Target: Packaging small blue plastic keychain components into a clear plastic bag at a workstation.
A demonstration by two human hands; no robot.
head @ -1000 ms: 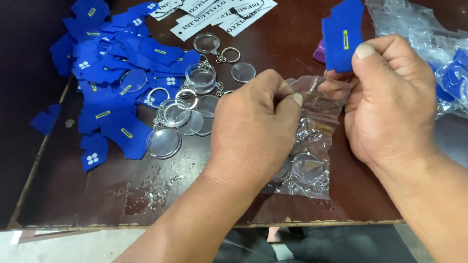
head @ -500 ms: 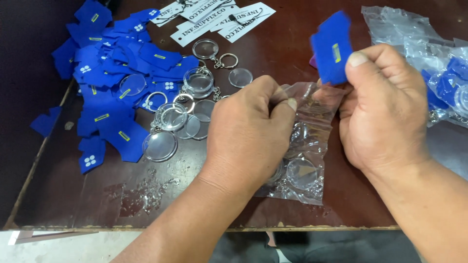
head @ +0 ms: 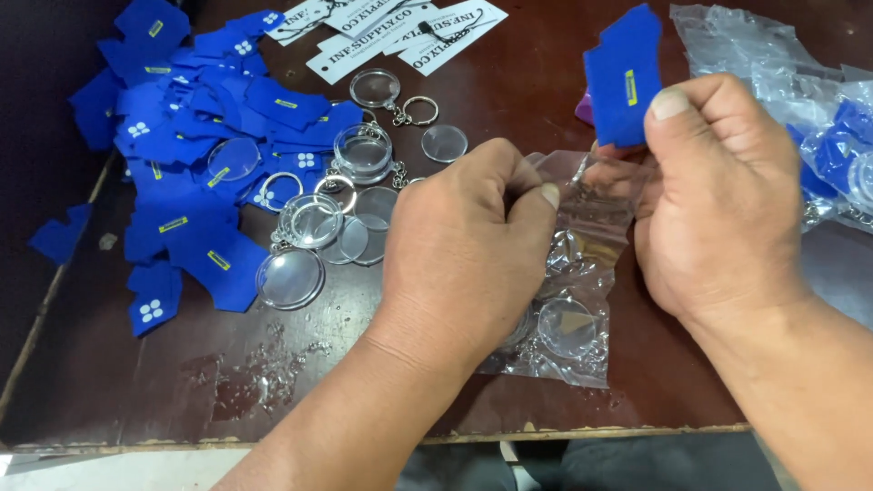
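Observation:
A small clear plastic bag (head: 582, 273) lies on the dark wooden table (head: 182, 391) with clear round keychain shells inside it. My left hand (head: 464, 245) pinches the bag's top edge on the left side. My right hand (head: 718, 200) pinches the same edge on the right, and it also holds a blue felt piece (head: 623, 77) with a small yellow tag, standing up above the fingers. Both hands sit close together over the bag's mouth.
A heap of blue felt pieces (head: 191, 155) covers the table's left part. Clear round keychain shells with metal rings (head: 355, 182) lie beside it. White printed cards (head: 391, 32) are at the top. More clear bags with blue pieces (head: 818, 118) lie at the right.
My right hand has shifted a little, with the blue felt piece staying raised in it. Both hands keep their grip on the bag's top edge.

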